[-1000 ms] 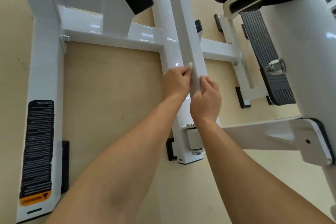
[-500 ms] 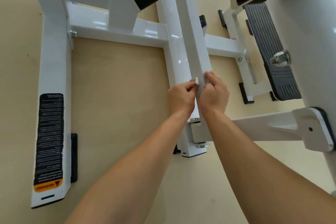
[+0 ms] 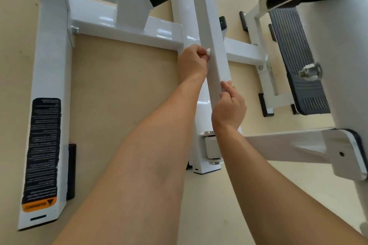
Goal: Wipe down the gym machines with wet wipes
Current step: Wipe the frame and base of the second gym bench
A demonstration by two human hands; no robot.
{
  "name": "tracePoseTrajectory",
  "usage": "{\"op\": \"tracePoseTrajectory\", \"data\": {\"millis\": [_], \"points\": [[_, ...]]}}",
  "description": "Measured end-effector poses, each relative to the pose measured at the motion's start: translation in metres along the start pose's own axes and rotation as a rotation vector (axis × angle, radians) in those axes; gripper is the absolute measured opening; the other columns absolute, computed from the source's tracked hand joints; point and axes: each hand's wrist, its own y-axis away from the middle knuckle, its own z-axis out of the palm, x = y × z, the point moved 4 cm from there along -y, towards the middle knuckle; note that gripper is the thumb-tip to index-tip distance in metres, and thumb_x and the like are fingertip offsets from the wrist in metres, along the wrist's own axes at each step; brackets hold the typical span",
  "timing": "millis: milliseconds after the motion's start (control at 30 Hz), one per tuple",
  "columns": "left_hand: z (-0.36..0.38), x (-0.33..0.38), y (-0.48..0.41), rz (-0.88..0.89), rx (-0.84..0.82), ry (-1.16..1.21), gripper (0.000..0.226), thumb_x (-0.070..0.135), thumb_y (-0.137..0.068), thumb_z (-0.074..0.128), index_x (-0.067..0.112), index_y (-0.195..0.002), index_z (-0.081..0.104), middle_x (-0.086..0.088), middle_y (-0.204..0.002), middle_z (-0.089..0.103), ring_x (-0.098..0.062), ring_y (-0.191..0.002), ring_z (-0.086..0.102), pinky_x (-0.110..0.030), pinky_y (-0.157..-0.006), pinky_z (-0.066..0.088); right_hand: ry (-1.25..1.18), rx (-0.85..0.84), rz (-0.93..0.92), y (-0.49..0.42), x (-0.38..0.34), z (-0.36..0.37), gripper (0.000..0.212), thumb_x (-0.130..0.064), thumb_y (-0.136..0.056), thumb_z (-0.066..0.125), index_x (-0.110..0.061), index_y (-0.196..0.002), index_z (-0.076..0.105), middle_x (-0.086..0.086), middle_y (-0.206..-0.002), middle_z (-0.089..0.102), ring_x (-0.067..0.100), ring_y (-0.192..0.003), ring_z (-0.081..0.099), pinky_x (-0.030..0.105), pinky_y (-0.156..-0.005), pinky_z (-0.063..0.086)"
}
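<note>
left hand (image 3: 192, 61) is curled, pinching a small white wipe (image 3: 208, 52) against the left face of the slanted bar (image 3: 209, 16); right hand (image 3: 229, 105) clamps the bar's right edge lower down. the bar's long axis runs up and away from the person, so the next stroke likely follows it (left hand is the farther one). glossy white painted metal, square-edged, smooth.

The white square-tube metal frame (image 3: 127, 32) gleams glossy and smooth; the black ribbed rubbery footplate (image 3: 294, 61) looks matt, its steel nut (image 3: 309, 70) shiny; the beige floor (image 3: 123, 77) is matt.
</note>
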Motion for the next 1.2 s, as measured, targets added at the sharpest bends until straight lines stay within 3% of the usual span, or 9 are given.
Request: {"op": "tracePoseTrajectory", "data": {"millis": [100,233,333,567,667,800,933,1100,1200], "points": [[0.000,0.006,-0.013,-0.033,0.022,0.056,0.008,0.028,-0.092,0.070,0.024,-0.086,0.067,0.014,-0.080,0.068,-0.010,-0.082,0.067,-0.023,-0.076,0.051,-0.014,0.009,-0.011,0.002,0.000,0.001,0.042,-0.008,-0.098,0.042,-0.020,-0.128,0.068,-0.006,-0.145,0.056,0.005,-0.142,0.040,0.025,-0.116,0.033],[0.002,0.004,0.003,0.038,0.043,-0.012,0.017,0.034,-0.098,0.061,0.025,-0.098,0.076,0.011,-0.093,0.075,-0.012,-0.087,0.067,-0.015,-0.066,0.042,-0.001,0.023,-0.043,0.001,0.001,0.002,0.039,-0.014,-0.098,0.043,-0.021,-0.124,0.071,-0.003,-0.142,0.059,0.009,-0.139,0.046,0.028,-0.113,0.037],[0.010,-0.006,0.026,0.138,0.049,-0.037,0.026,0.023,-0.102,0.053,0.023,-0.116,0.075,0.002,-0.106,0.077,-0.019,-0.095,0.069,-0.022,-0.079,0.049,0.047,0.057,-0.055,0.001,-0.001,0.005,0.043,-0.019,-0.092,0.039,-0.021,-0.118,0.072,-0.004,-0.132,0.067,0.015,-0.129,0.055,0.036,-0.107,0.044],[0.018,0.003,-0.006,0.101,-0.100,-0.039,0.042,0.012,-0.104,0.042,0.020,-0.142,0.056,-0.005,-0.132,0.066,-0.026,-0.122,0.060,-0.026,-0.100,0.044,0.302,0.001,-0.164,-0.036,-0.022,0.012,0.041,-0.006,-0.096,0.040,-0.019,-0.124,0.067,0.001,-0.116,0.070,0.021,-0.110,0.060,0.023,-0.082,0.038],[0.017,0.015,-0.035,0.107,-0.190,-0.031,0.048,0.007,-0.104,0.038,0.022,-0.149,0.047,-0.005,-0.138,0.061,-0.026,-0.127,0.056,-0.032,-0.107,0.043,0.242,-0.008,-0.157,-0.046,-0.021,0.019,0.041,-0.005,-0.096,0.041,-0.022,-0.121,0.069,-0.003,-0.114,0.072,0.015,-0.094,0.060,0.025,-0.083,0.046],[0.016,0.028,-0.066,0.106,-0.273,-0.024,0.054,0.004,-0.103,0.036,0.023,-0.153,0.039,-0.003,-0.147,0.054,-0.026,-0.135,0.049,-0.035,-0.112,0.039,0.202,-0.026,-0.146,-0.051,-0.010,0.022,0.045,-0.008,-0.096,0.042,-0.028,-0.125,0.070,-0.006,-0.130,0.068,0.013,-0.108,0.063,0.021,-0.087,0.047],[0.014,0.020,-0.062,0.107,-0.252,-0.061,0.049,0.005,-0.103,0.040,0.022,-0.148,0.047,-0.006,-0.137,0.061,-0.026,-0.128,0.055,-0.030,-0.106,0.043,0.229,0.005,-0.160,-0.052,-0.010,0.025,0.046,-0.009,-0.097,0.040,-0.027,-0.130,0.067,-0.006,-0.133,0.066,0.016,-0.117,0.061,0.029,-0.099,0.047],[0.009,-0.009,-0.005,0.098,-0.270,-0.029,0.047,0.008,-0.102,0.044,0.025,-0.145,0.053,-0.003,-0.134,0.065,-0.021,-0.122,0.059,-0.021,-0.104,0.042,0.247,-0.014,-0.162,-0.051,-0.014,0.023,0.046,-0.009,-0.093,0.040,-0.026,-0.123,0.070,-0.003,-0.119,0.072,0.021,-0.104,0.063,0.029,-0.085,0.046],[0.006,-0.017,0.032,0.038,-0.307,0.043,0.047,0.005,-0.101,0.044,0.024,-0.142,0.057,-0.001,-0.137,0.063,-0.017,-0.125,0.058,-0.012,-0.099,0.039,0.145,-0.048,-0.072,-0.049,-0.018,0.017,0.048,-0.006,-0.091,0.042,-0.026,-0.123,0.071,-0.008,-0.125,0.070,0.015,-0.114,0.062,0.027,-0.095,0.046]]}}
